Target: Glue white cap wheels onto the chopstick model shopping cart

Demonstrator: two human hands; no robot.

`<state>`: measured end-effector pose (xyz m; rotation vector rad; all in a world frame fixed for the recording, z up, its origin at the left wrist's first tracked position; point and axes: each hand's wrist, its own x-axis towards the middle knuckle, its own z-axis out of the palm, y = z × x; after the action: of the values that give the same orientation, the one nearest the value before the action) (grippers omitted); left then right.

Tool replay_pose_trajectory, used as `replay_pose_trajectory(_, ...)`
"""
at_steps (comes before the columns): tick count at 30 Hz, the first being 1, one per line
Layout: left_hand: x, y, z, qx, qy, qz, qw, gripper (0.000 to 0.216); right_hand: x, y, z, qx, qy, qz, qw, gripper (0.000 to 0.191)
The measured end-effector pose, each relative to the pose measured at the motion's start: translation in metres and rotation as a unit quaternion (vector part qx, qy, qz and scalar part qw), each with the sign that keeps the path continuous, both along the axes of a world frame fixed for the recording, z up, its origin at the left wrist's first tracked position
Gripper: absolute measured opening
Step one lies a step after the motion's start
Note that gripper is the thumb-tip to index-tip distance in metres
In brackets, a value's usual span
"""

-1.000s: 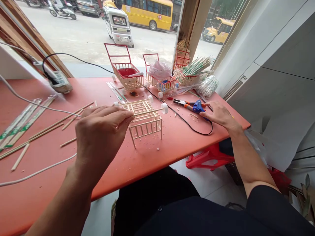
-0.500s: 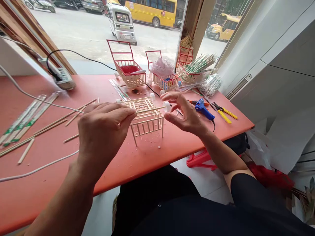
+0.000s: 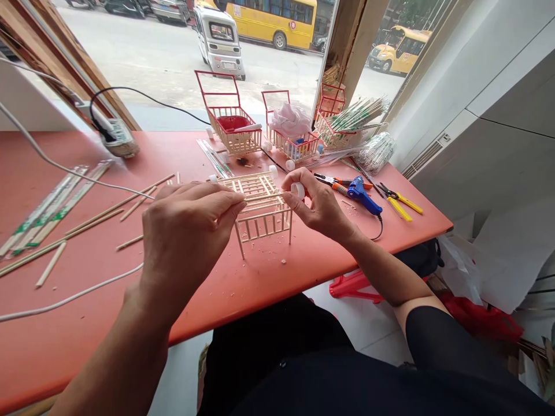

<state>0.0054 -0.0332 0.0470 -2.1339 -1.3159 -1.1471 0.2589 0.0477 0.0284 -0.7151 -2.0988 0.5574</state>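
A small cart frame (image 3: 260,208) of pale wooden sticks stands upside down on the red table (image 3: 269,271). My left hand (image 3: 186,231) pinches the near end of a thin wooden axle stick (image 3: 264,197) that lies across the frame. My right hand (image 3: 318,205) is closed on the white wheel (image 3: 298,189) at the stick's far end. Another white wheel (image 3: 273,171) sits at the frame's far corner.
A blue glue gun (image 3: 362,193), orange pliers (image 3: 332,181) and yellow cutters (image 3: 399,202) lie right of the frame. Three stick-built carts (image 3: 234,130) stand at the back. Loose sticks (image 3: 99,214), wrapped chopsticks (image 3: 47,208), a power strip (image 3: 117,138) and a white cable (image 3: 65,300) lie left.
My right hand left the glue gun on the table, came back left and closed on the white wheel at the stick's end. My left hand kept its pinch.
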Motion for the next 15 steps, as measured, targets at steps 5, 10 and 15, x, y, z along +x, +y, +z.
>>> replay_pose_trajectory(5,-0.0001,-0.0024,0.0012,-0.075,-0.030,0.016,0.997,0.026,0.0007,0.0025,0.0034,0.019,-0.024,0.010,0.999,0.024)
replay_pose_trajectory(10,0.0004,-0.0015,0.0009,-0.056,-0.024,0.016,0.998,0.028,0.0007,0.0049,0.0045,0.008,-0.047,0.021,0.999,0.018)
replay_pose_trajectory(15,0.0009,-0.0003,0.0013,-0.045,-0.014,0.019,0.999,0.028,0.0003,0.0058,0.0041,0.014,-0.052,0.021,0.998,0.015)
